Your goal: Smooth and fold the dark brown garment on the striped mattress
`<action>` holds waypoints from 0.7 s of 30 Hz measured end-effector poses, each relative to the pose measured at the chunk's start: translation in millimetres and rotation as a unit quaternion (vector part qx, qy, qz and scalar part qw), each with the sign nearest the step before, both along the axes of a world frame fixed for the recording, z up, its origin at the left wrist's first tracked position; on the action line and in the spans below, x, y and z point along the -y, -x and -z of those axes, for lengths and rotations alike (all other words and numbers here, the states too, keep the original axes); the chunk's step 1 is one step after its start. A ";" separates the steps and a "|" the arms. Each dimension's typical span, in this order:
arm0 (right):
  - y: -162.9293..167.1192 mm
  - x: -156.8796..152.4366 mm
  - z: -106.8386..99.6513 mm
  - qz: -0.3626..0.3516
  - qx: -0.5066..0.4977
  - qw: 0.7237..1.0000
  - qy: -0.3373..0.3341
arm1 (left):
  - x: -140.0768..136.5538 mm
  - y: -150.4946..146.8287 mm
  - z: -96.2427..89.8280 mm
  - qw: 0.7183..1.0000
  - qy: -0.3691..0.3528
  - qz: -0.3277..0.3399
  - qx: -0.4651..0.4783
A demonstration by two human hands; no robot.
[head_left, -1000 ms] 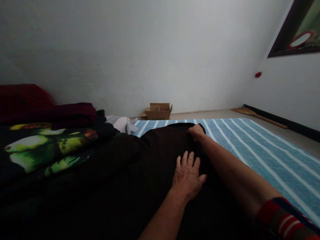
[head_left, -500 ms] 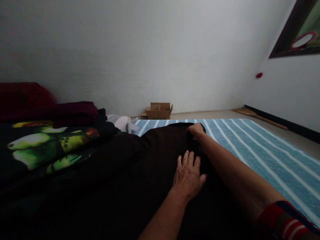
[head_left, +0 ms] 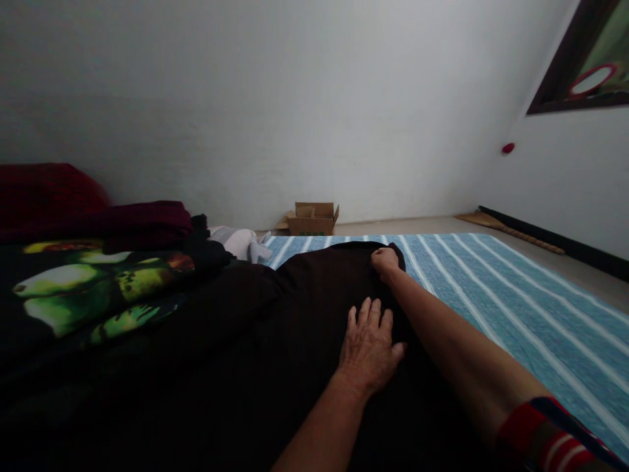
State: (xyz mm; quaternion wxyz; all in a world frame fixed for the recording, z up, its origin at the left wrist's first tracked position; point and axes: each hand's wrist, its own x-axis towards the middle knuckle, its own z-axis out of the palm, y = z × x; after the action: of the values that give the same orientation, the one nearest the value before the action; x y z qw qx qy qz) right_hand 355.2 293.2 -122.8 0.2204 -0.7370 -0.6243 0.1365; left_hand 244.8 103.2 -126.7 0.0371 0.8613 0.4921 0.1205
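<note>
A dark garment (head_left: 314, 295) lies spread over the bed, its kind unclear in the dim light. My left hand (head_left: 369, 347) rests flat on it with the fingers spread. Farther out, my right hand (head_left: 385, 259) is closed on the garment's far right edge, by a dark opening in the cloth. To the left, a black fabric with a green and yellow print (head_left: 73, 288) adjoins or overlaps the garment; the border between them is lost in shadow. Nearest to me, the dark cloth fades into black.
Under everything is a blue-and-white striped sheet (head_left: 491, 288). Dark red folded cloth (head_left: 147, 219) and a pale grey cloth (head_left: 238, 242) lie at the left. An open cardboard box (head_left: 312, 223) stands by the wall beyond the bed. A dark-framed window (head_left: 550, 78) is at upper right.
My right hand has shifted slightly towards me with the garment's edge and is closed more tightly. The left hand stays in place, flat on the cloth.
</note>
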 end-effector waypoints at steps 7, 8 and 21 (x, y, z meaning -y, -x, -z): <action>1.8 11.4 -3.5 -0.004 0.026 1.000 -0.003 | 0.0 0.2 0.6 1.000 -0.003 0.001 0.004; 3.3 13.6 -5.0 -0.008 0.037 0.999 -0.006 | -0.1 0.2 0.6 1.000 0.000 0.001 0.003; -14.4 99.2 -58.9 -0.140 0.112 0.978 -0.106 | -6.7 0.8 -4.9 0.999 0.042 0.003 -0.020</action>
State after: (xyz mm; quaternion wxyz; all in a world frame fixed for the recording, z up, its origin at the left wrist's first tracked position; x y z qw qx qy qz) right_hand 369.6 194.0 -63.9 0.2045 -0.6253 -0.7530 0.0152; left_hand 244.0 109.8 -121.7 0.0642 0.8626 0.4950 0.0824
